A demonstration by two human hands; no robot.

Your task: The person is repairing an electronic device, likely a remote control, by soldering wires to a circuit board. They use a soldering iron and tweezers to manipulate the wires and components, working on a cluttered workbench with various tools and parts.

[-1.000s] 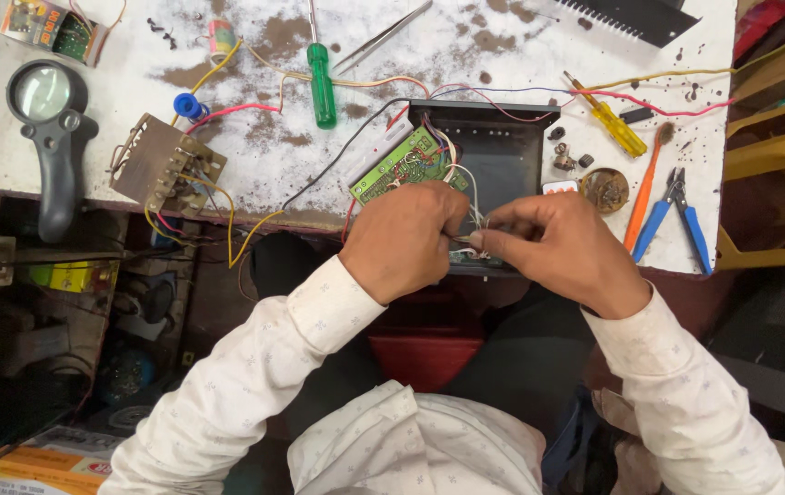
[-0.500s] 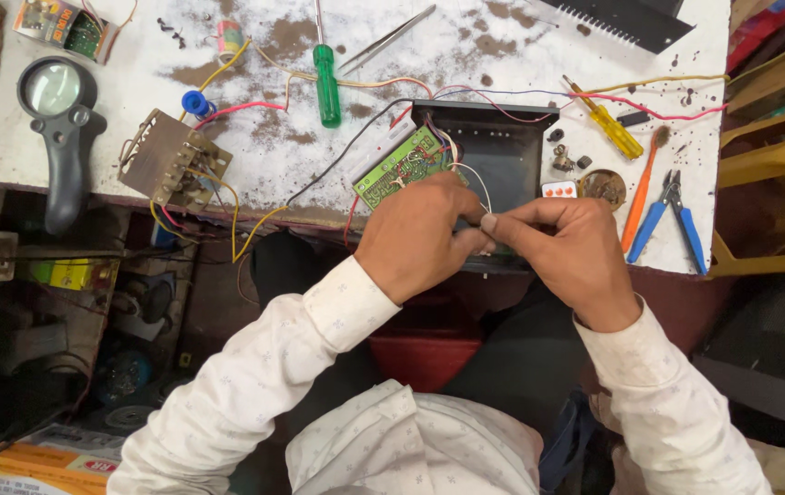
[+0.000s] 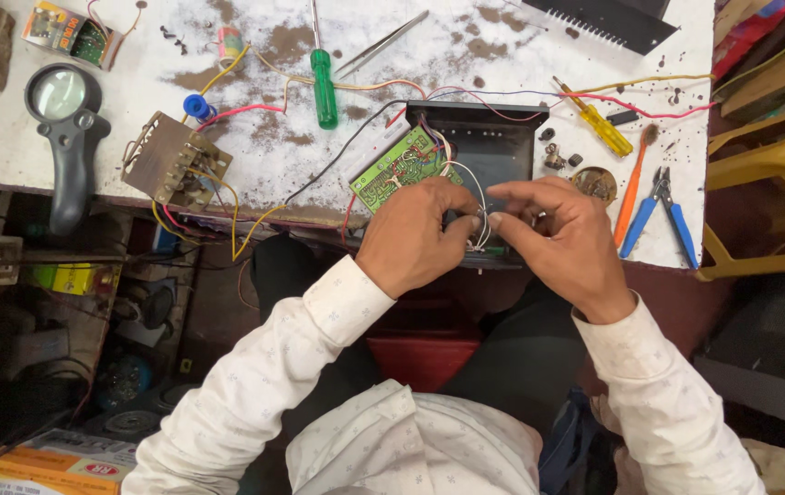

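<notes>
Reaching in from the lower part of the frame, both forearms in white patterned sleeves angle up toward the middle, where the hands meet at the near edge of the worktable [image 3: 521, 55]. The left hand [image 3: 411, 240] is curled, knuckles toward the camera, its thumb and forefinger pinched together on the thin white wires [image 3: 471, 188]. The right hand [image 3: 562, 240] faces it from the right side, fingers stretched leftward and tips closed on the same wires; what small part sits between the fingertips is too small to tell. The two hands are just beside each other, fingertips nearly touching.

The wires loop up from the pinch to the green circuit board [image 3: 399, 168], which lies just above the left hand. The board is tilted, its long axis running from lower left to upper right, one corner leaning on the rim of the black metal case [image 3: 493, 137]. The case sits open at centre frame, its long side running left to right along the table edge, partly hidden by the hands.

Left of centre lies a transformer [image 3: 168, 163] with yellow and red leads. A green-handled screwdriver [image 3: 323, 87] lies upright in the frame at upper centre, with tweezers [image 3: 381, 43] beside it. A magnifier [image 3: 62, 128] rests at upper left. At right are a yellow screwdriver [image 3: 594, 119] and blue-handled pliers [image 3: 658, 211].
</notes>
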